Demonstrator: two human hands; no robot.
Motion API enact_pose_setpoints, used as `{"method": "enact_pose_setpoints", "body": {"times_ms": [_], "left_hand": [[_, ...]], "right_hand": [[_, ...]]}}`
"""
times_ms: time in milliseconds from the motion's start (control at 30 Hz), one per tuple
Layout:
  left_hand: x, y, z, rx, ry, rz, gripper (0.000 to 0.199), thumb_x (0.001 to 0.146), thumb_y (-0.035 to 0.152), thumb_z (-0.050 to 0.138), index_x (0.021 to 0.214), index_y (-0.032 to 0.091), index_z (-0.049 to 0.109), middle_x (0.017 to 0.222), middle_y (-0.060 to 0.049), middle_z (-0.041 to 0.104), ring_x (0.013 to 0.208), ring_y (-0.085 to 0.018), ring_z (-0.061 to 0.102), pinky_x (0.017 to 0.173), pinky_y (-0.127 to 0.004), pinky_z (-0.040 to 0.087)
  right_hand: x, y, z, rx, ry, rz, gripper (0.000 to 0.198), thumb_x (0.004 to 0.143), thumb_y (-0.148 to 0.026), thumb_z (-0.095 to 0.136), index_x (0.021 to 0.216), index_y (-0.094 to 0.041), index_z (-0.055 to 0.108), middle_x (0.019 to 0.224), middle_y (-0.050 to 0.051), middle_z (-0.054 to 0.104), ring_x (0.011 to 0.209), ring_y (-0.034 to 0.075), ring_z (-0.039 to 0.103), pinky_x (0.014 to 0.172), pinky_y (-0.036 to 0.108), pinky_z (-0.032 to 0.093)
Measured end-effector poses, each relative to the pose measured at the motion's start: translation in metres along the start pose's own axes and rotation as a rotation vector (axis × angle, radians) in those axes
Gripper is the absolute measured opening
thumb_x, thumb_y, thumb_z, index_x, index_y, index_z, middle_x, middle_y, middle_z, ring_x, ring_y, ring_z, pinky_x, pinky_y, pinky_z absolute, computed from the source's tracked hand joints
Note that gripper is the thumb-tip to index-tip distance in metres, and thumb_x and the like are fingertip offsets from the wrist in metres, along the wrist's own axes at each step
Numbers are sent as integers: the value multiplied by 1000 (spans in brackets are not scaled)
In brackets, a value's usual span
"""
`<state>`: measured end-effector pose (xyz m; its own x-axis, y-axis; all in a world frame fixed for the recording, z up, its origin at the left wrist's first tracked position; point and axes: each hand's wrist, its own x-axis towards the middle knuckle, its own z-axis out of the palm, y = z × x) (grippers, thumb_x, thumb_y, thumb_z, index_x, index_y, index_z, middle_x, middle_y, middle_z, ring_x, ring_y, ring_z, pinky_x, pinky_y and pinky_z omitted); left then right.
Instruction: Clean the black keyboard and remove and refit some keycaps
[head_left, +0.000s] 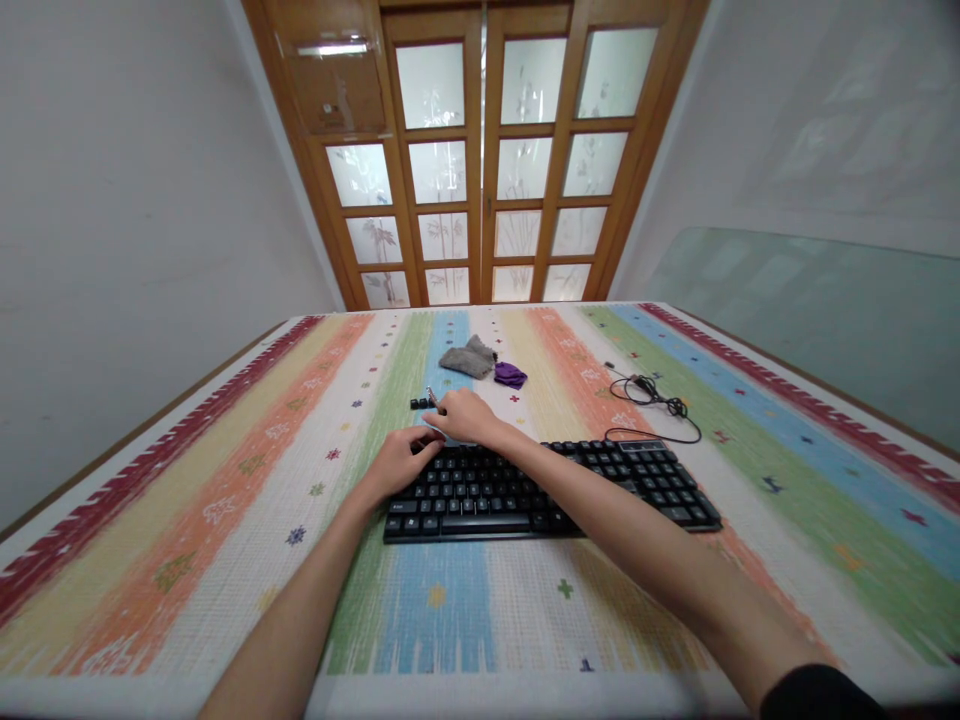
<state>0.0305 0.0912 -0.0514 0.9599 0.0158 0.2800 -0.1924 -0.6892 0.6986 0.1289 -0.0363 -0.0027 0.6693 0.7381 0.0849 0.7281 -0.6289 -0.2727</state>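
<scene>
The keyboard (476,492) lies under the left hand (401,460), grip unclear; right hand (460,415) pinches a metallic tool (432,395).

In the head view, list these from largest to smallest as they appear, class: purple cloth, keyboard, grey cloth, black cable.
1. Keyboard
2. Black cable, judged by its looped spread; the strand itself is thin
3. Grey cloth
4. Purple cloth

The keyboard's nearness to the camera enlarges it somewhat.
</scene>
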Motion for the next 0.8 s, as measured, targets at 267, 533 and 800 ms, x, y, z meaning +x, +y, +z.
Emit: {"method": "enact_pose_setpoints", "body": {"times_ms": [267,533,800], "left_hand": [[0,4,-2,8,-4,7,25,86,37,55,87,19,72,86,-3,75,82,-21,68,78,-32,52],[-1,5,-1,5,-7,4,24,86,35,56,88,18,72,87,-4,75,82,-20,69,79,-32,53],[0,2,-1,59,1,32,27,87,37,53,86,18,71,84,-4,75,79,-21,68,76,-32,53]], "right_hand": [[-27,27,-24,409,-171,-205,24,80,-35,65,69,-14,67,52,1,64,49,12,59,49,20,37],[-48,43,-30,603,-198,-252,37,75,-50,72,73,-14,67,53,2,66,52,13,63,51,20,43],[-37,30,-20,365,51,-341,50,81,-55,66,54,-14,60,44,-1,54,46,9,48,51,22,30]]}}
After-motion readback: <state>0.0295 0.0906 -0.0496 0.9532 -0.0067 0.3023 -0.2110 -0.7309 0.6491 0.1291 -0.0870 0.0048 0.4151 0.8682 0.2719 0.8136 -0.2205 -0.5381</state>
